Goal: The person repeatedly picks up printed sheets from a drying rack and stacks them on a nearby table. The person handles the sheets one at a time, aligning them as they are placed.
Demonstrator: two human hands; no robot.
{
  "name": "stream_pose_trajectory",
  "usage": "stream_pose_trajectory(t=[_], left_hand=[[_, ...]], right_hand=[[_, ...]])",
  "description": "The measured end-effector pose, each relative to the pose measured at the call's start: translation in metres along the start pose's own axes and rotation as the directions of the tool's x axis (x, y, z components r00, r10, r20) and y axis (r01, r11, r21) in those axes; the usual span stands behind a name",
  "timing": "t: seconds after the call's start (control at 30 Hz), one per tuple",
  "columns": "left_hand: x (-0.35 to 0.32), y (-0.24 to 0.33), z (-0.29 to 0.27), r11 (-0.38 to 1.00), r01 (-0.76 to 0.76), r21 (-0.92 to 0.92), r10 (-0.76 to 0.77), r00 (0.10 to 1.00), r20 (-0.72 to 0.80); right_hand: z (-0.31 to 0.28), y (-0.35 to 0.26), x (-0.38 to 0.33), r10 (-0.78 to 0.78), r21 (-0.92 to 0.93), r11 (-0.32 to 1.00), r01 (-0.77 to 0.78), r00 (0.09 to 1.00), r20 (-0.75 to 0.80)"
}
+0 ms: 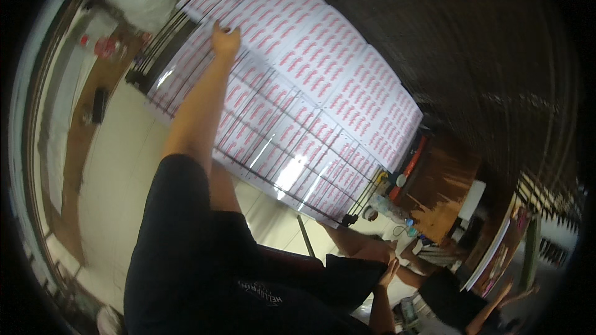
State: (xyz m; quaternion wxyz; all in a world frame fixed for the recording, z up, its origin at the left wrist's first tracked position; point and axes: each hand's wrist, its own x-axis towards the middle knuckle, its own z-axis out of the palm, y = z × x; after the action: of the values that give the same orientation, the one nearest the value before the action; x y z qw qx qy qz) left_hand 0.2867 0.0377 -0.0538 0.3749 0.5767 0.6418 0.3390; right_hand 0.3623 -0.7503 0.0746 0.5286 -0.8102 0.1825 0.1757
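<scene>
I see big white sheets (323, 80) with rows of red marks lying flat and shiny on a thin black wire rack (292, 149). They fill the middle of my view. A brown wooden table (444, 189) stands past the rack's right end. My left hand (225, 41) reaches far up and rests on a sheet's edge, fingers curled narrow. I cannot see my right hand.
</scene>
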Motion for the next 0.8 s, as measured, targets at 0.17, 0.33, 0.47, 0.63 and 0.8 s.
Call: stream_pose_trajectory(t=[0.17, 0.33, 0.47, 0.63, 0.8], left_hand=[[-0.030, 0.051, -0.024, 0.969, 0.079, -0.234, 0.043, 0.879, 0.474], [-0.153, 0.144, -0.064, 0.936, -0.147, -0.320, 0.333, 0.662, 0.671], [-0.299, 0.164, -0.137, 0.967, 0.007, -0.255, 0.244, 0.263, 0.934], [-0.427, 0.125, -0.211, 0.931, 0.142, -0.337, 0.350, -0.079, 0.933], [-0.427, 0.042, -0.147, 0.844, -0.467, -0.264, 0.270, -0.055, 0.961]], right_hand=[[0.018, -0.021, -0.016, -0.138, -0.026, 0.990, 0.140, 0.989, 0.055], [-0.022, -0.004, 0.000, -0.354, -0.179, 0.932, 0.316, 0.900, -0.253], [-0.130, -0.009, 0.043, -0.441, -0.133, 0.810, 0.571, 0.445, -0.780], [-0.210, -0.166, 0.024, -0.145, 0.241, 0.529, 0.813, 0.367, -0.919], [-0.276, -0.189, 0.032, -0.083, 0.707, 0.084, 0.702, 0.712, -0.697]])
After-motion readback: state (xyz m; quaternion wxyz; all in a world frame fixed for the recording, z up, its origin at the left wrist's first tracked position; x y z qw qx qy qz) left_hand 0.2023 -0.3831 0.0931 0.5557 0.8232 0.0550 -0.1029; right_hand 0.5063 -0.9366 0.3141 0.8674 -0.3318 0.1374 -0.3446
